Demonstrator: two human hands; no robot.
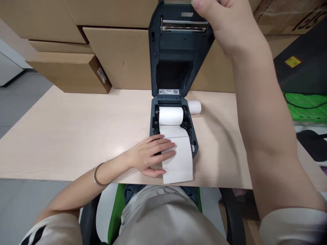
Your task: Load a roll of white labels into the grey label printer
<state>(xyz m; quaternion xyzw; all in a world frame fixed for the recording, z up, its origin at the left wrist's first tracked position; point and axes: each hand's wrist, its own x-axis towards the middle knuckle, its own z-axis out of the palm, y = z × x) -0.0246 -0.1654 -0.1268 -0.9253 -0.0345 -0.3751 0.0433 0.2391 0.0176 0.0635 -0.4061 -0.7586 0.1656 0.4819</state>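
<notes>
A dark label printer [152,131] stands on the table with its lid [176,47] raised upright. Inside the base sits a white label roll [170,116], from which a strip of labels [178,166] runs forward over the front and past the base. My left hand [150,154] lies on the left side of this strip, fingers stretched out and spread. At the top of the view, my right hand [222,17] grips the upper right edge of the lid; some of its fingers are hidden or cut off by the frame.
Another white roll [195,107] lies just right of the printer. Cardboard boxes [120,58] line the back of the table [63,132], with a smaller carton [71,73] at the left. To the right are a green item [308,110] with a cable and a black object [313,144].
</notes>
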